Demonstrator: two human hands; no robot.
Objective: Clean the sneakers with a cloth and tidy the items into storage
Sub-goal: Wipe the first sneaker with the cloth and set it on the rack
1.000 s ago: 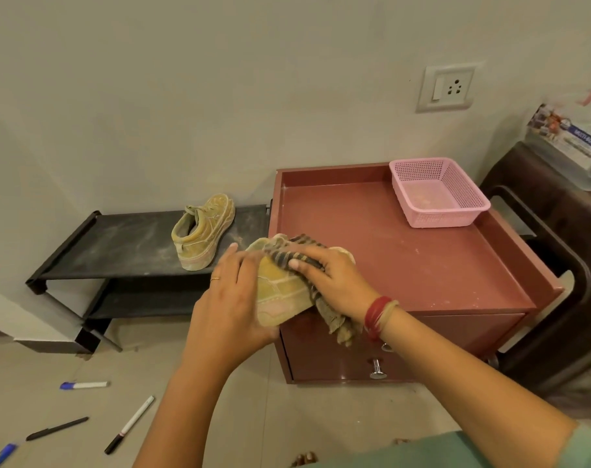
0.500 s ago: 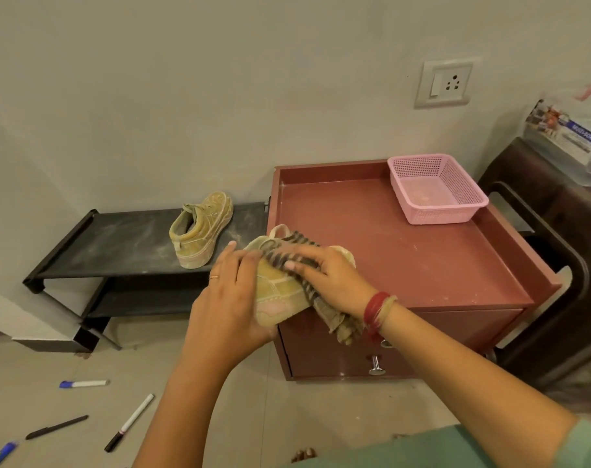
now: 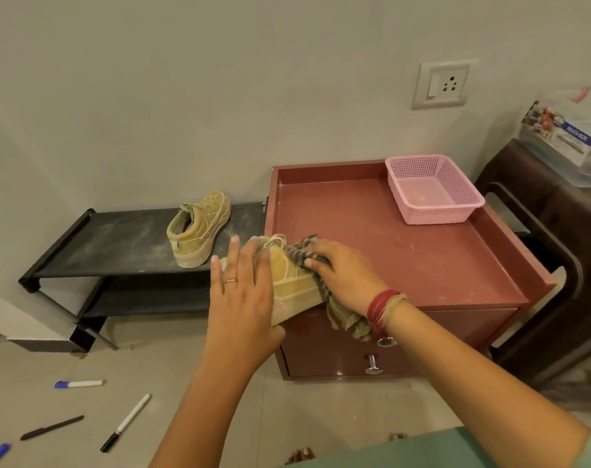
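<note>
My left hand (image 3: 245,300) holds a dusty yellow sneaker (image 3: 292,282) in the air over the front left corner of the red cabinet (image 3: 422,258). Its fingers lie across the shoe's side and the thumb wraps underneath. My right hand (image 3: 346,278) grips a striped grey-brown cloth (image 3: 341,315) and presses it on the sneaker's upper. The cloth's loose end hangs below my wrist. A second yellow sneaker (image 3: 199,228) stands on the top shelf of the black shoe rack (image 3: 118,244), to the left.
A pink mesh basket (image 3: 432,194) sits at the cabinet's back right. The cabinet has drawers with metal knobs (image 3: 373,364). Several pens and markers (image 3: 125,422) lie on the floor at lower left. A dark brown chair (image 3: 551,251) stands at the right, with a clear box (image 3: 564,136) behind it.
My right hand with the cloth has slid slightly along the sneaker's upper. The left hand keeps its hold and the view has shifted a little.
</note>
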